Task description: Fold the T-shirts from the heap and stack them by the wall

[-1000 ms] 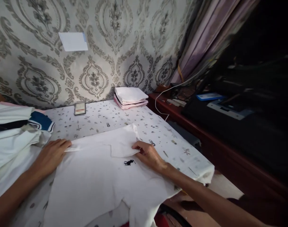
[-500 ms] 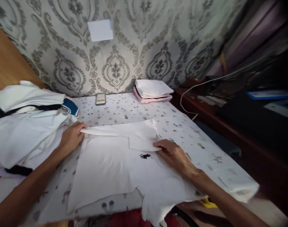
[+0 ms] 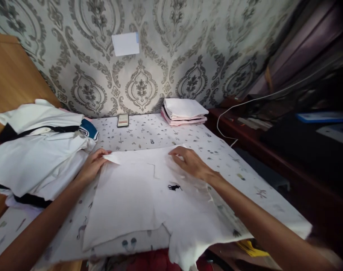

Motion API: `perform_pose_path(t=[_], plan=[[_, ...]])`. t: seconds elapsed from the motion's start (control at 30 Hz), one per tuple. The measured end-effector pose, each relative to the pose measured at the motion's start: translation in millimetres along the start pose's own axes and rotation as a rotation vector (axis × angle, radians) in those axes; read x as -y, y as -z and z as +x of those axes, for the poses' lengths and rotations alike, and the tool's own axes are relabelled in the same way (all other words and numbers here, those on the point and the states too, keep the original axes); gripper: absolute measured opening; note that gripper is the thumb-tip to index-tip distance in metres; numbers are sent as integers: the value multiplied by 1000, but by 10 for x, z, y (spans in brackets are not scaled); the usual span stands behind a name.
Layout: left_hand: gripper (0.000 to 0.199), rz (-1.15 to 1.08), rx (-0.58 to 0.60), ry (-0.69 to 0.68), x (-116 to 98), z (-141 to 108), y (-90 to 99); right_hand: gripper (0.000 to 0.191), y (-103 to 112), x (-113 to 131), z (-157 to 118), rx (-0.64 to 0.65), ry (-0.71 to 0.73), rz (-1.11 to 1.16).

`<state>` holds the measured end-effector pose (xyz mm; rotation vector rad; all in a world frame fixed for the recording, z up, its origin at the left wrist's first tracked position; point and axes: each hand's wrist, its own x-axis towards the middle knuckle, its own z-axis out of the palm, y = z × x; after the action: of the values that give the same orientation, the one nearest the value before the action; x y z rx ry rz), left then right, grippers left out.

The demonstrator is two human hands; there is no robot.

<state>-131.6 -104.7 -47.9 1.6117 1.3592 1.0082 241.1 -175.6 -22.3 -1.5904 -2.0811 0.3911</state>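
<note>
A white short-sleeved shirt (image 3: 123, 195) lies spread on the patterned table cover, a small black emblem (image 3: 175, 187) on its front. Its lower right part, a sleeve or hem, droops over the table's near edge. My left hand (image 3: 94, 162) pinches the shirt's far left corner, where the edge is slightly raised. Across from it, my right hand (image 3: 190, 162) rests on the folded far part of the shirt, thumb and fingers apart. The cloth near the right hand is blurred, so its fold is hard to make out.
White garments are heaped (image 3: 41, 150) at the left. A stack of folded clothes (image 3: 185, 111) stands by the wall, with a small box (image 3: 123, 120) left of it. A white cable (image 3: 220, 124) and dark red furniture (image 3: 261, 148) border the table's right side.
My right hand has moved away from me and to the left, from the lower corner of the folded flap to the shirt's far edge. The left hand stays at its corner.
</note>
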Motion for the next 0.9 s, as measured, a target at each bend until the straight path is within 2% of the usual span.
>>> perform_pose_path(t=[0.13,0.2,0.27,0.4,0.5,0.57,0.67,0.8,0.9], plan=[[22,322,125,-188,119,-66,120,27,-233,-94,199,-23,-20,-63],[18,427,156,-258,162,-85,170,24,-247,-101,155,-5,-8,-93],[15,480,176,-287,188,-92,197,22,-208,-66,15,42,76,-109],[12,478,192,-283,202,-80,205,29,-132,47,-389,150,265,-215],[13,469,198,-276,199,-69,208,14,-159,120,-594,144,303,-340],[15,475,208,-283,193,-65,218,8,-193,161,-639,127,305,-383],[16,488,235,-285,178,-59,239,19,-219,197,-626,107,287,-408],[17,501,255,-256,145,-57,256,20,-197,189,-605,120,272,-438],[16,505,245,-290,116,-65,249,25,-148,183,-609,148,244,-454]])
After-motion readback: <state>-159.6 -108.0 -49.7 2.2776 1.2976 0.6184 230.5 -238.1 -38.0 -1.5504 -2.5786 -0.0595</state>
